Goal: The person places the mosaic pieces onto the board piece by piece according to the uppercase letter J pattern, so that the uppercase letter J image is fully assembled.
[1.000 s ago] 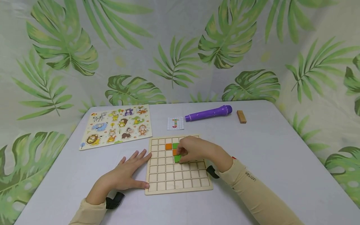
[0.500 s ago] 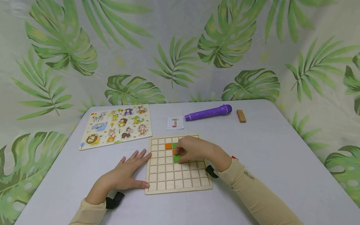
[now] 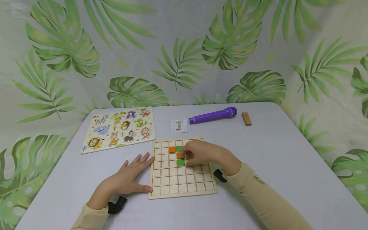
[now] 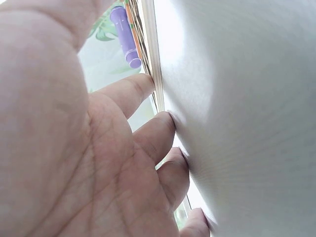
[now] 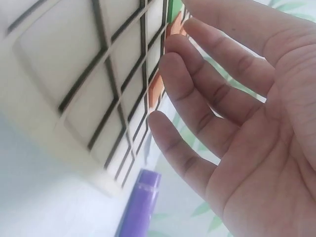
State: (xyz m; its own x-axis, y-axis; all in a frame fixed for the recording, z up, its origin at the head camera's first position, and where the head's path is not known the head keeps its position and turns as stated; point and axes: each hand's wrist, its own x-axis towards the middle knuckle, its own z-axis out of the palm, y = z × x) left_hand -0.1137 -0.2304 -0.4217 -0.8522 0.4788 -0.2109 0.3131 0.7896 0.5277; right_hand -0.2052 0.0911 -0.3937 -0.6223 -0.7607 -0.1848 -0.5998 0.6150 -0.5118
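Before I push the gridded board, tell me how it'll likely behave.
The gridded board should stay stiff: its edge looks straight and wooden. Lying broad and flat on the table, it will probably slide rather than roll or tip. The colored tiles show no visible fastening in their cells, so they might shift if it tilts.

White table [image 3: 302, 159], with an animal puzzle board [image 3: 150, 119] tucked in the far left corner. A printed card [image 3: 179, 126] and purple mic [image 3: 212, 115] are laid near the far edge, a wooden block [image 3: 246, 118] is parked towards the far right corner, gridded board [image 3: 182, 190] is plonked between the side edges.
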